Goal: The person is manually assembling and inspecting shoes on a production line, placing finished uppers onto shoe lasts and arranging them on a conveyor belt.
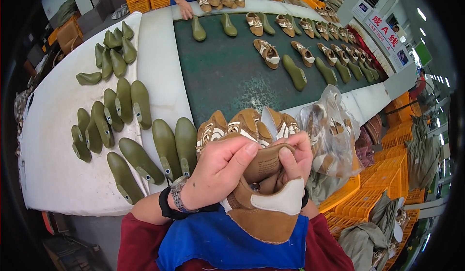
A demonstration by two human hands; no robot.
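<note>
In front of my chest is a brown sneaker upper (261, 220) with white patches, its heel end toward me. My left hand (223, 167) grips the collar on its left side, thumb on top. My right hand (296, 155) pinches the collar's right side, thumb pressed against the printed lining. The opening between them is spread, and part of the inside shows. Just beyond my hands, several more brown-and-white uppers (249, 123) stand at the table edge. Nearest my left wrist are two olive-green shoe lasts (166, 145), lying side by side.
More lasts (121, 99) lie in groups on the white table (53, 179) at left. A green conveyor belt (218, 72) carries rows of lasts and uppers. A clear plastic bag (332, 130) of uppers sits at right, near orange crates (382, 179). Across the belt, a co-worker's hand (185, 10) is near a last.
</note>
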